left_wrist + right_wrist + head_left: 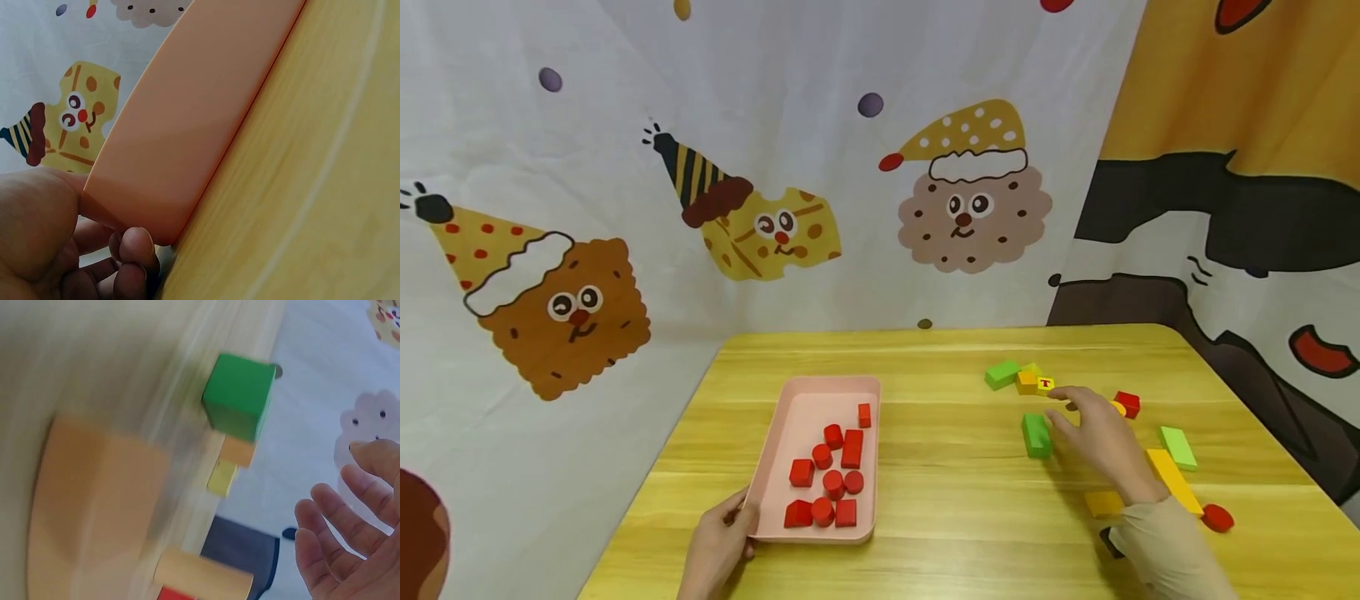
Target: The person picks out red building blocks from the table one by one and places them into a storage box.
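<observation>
A pink tray (775,454) holding several red blocks (831,475) sits on the wooden table, left of centre. My left hand (741,512) grips its near left corner; in the left wrist view the fingers (134,247) curl under the tray (200,112) and the thumb lies on its rim. My right hand (1063,408) hovers over loose blocks on the right, fingers relaxed and holding nothing. It is beside a dark green block (1036,435) and just short of a yellow block marked T (1046,384). The blurred right wrist view shows the spread fingers (331,519) apart from the green block (239,395).
Around the right hand lie a light green block (1002,374), a red block (1127,403), another green block (1177,447), a long yellow block (1172,479), an orange block (1103,502) and a red cylinder (1217,517). A printed curtain (775,167) backs the table.
</observation>
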The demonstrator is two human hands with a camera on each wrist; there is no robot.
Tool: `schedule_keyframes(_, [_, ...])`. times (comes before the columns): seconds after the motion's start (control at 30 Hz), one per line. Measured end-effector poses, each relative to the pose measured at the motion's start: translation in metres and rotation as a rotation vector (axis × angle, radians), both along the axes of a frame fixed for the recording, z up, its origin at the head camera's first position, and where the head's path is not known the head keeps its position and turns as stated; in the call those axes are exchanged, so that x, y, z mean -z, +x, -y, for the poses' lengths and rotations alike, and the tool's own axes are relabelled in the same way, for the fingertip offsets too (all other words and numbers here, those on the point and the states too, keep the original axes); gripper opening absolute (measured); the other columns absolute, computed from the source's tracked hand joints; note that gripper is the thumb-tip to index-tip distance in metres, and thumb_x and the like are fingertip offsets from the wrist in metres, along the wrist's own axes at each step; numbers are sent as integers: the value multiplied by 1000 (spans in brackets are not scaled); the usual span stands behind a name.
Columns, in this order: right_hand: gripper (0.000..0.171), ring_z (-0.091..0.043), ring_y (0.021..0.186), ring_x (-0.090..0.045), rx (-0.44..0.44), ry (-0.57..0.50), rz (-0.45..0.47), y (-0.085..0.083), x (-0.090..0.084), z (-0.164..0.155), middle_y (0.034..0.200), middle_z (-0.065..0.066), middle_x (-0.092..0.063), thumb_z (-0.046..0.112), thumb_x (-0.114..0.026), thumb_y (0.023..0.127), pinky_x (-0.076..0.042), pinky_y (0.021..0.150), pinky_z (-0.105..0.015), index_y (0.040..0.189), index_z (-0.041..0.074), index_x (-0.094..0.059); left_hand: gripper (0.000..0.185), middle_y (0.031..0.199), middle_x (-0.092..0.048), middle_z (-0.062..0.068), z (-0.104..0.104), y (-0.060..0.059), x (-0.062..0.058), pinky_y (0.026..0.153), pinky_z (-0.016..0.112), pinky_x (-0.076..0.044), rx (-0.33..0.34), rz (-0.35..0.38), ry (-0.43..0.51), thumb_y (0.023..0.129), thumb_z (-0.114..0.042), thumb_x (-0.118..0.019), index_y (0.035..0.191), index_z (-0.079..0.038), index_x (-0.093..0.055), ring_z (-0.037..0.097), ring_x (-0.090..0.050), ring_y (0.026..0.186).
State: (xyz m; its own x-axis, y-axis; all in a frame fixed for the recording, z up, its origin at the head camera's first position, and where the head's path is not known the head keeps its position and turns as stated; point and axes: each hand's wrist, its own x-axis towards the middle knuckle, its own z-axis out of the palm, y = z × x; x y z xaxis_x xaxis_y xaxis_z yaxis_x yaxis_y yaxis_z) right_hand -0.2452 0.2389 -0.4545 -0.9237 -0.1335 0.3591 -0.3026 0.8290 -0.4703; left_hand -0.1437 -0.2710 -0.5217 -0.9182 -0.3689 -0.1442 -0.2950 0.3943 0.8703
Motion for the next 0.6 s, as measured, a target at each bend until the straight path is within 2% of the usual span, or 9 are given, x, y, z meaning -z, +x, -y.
schedule_keyframes(0.2, [33,-39,98,-58,38,11,-16,5,-3,-23,117,-21,-61,19,-67,93,-49,75,-55,120,1,-62,45,78,-58,7,1,1,-1,45,29,-49,2,12,-46,97,-21,-55,134,2,-55,18,-55,52])
schedule_keyframes(0.37, [32,-38,90,-60,86,16,-42,7,-3,-42,111,-23,-62,20,-65,94,-49,67,-52,119,0,-63,45,79,-57,8,1,1,-1,45,29,-49,4,18,-33,97,-22,-55,134,4,-54,17,-55,52])
schedule_keyframes(0.6, [30,-41,89,-58,112,22,-46,6,-3,-65,110,-27,-60,15,-62,94,-47,70,-55,119,-3,-61,44,80,-58,9,0,0,-1,44,29,-49,1,8,-12,98,-20,-55,134,4,-54,18,-54,52])
